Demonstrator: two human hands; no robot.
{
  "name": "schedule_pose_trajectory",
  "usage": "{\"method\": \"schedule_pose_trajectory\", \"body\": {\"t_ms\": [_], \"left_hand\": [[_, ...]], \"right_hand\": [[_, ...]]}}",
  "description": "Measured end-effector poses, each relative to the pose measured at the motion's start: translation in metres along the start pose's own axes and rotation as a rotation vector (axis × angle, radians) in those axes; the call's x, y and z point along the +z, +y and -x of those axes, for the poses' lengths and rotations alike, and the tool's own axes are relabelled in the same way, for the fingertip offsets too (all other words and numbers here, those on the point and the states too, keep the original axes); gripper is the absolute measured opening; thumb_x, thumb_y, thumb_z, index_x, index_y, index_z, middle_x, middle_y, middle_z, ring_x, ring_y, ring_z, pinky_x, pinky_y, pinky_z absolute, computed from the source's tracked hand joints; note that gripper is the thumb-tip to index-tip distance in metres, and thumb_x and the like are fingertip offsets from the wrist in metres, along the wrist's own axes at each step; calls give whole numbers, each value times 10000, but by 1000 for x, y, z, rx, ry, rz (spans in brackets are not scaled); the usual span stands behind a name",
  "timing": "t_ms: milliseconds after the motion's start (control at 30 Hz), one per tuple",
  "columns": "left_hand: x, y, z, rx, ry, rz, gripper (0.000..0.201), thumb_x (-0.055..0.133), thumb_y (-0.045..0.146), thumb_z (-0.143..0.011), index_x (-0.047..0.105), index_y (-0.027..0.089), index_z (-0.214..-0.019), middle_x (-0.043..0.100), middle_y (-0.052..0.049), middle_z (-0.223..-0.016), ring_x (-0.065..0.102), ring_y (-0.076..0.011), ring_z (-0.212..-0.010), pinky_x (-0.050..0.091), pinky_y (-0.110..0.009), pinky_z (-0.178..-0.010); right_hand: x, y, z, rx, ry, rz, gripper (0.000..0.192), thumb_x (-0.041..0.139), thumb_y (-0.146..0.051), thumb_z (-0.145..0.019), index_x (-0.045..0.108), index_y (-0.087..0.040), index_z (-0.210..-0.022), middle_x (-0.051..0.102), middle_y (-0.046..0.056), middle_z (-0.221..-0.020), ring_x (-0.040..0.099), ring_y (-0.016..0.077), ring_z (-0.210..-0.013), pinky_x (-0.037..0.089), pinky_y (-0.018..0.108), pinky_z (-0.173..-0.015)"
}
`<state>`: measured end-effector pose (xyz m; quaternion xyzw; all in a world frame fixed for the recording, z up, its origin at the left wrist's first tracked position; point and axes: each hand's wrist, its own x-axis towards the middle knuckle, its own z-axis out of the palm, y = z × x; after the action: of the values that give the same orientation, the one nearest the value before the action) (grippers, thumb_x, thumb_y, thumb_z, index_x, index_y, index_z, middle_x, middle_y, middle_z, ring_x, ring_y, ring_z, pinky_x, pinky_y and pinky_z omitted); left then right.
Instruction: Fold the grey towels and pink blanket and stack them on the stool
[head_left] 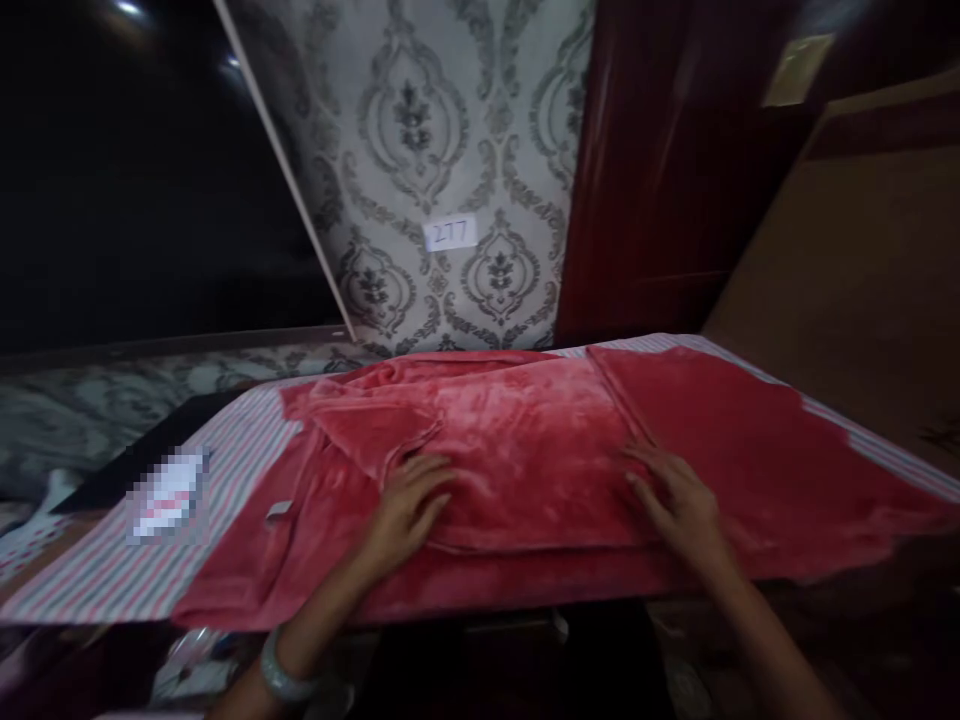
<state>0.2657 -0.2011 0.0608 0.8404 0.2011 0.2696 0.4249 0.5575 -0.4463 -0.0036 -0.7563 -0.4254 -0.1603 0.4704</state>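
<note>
- Across the centre of the frame, a red plush blanket (525, 450) is lying in uneven layers over a striped cover (142, 570).
- Lower left of centre, the left hand (412, 500) is resting open on the plush, near a folded corner (382, 435) that a careless sweep risks rucking.
- Lower right of centre, the right hand (679, 500) is spreading open, slightly blurred; uneven pressure risks skewing the layers.
- At far right, the blanket is reaching the cover's edge, its weight perhaps threatening a slip.
</note>
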Motion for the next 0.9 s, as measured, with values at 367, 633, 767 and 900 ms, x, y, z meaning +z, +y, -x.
{"method": "schedule_pose_trajectory", "body": {"t_ms": [367, 633, 767, 900], "left_hand": [[-83, -82, 45, -389, 563, 476, 512, 799, 434, -656, 617, 227, -1087, 677, -76, -1146, 674, -255, -986, 576, -369, -823], [-107, -94, 64, -518, 554, 1033, 356, 758, 210, -684, 663, 198, -1027, 735, -83, -1048, 723, -250, -1003, 590, -390, -905], [-118, -101, 69, -521, 614, 1101, 343, 718, 191, -698, 656, 198, -1036, 739, -100, -1063, 725, -260, -1028, 559, -428, -999], [-131, -100, 73, -523, 662, 1165, 325, 707, 226, -735, 648, 209, -1054, 737, -119, -1114, 711, -291, -1090, 555, -464, -1010]], "right_hand": [[157, -116, -48, 335, -585, -487, 379, 618, -342, -824, 708, -182, -1156, 748, 60, -880, 698, 224, -791, 579, 366, -760], [241, -169, -96, 572, -628, -464, 572, 699, -405, -846, 574, -130, -1332, 604, -20, -634, 561, 152, -458, 514, 308, -511], [263, -208, -100, 446, -529, -483, 470, 677, -186, -784, 607, -170, -1249, 697, 66, -989, 678, 205, -858, 564, 336, -784], [271, -277, -94, 140, -551, -546, 480, 605, -121, -788, 614, -241, -1252, 708, 28, -1082, 662, 195, -955, 538, 330, -893]]}}
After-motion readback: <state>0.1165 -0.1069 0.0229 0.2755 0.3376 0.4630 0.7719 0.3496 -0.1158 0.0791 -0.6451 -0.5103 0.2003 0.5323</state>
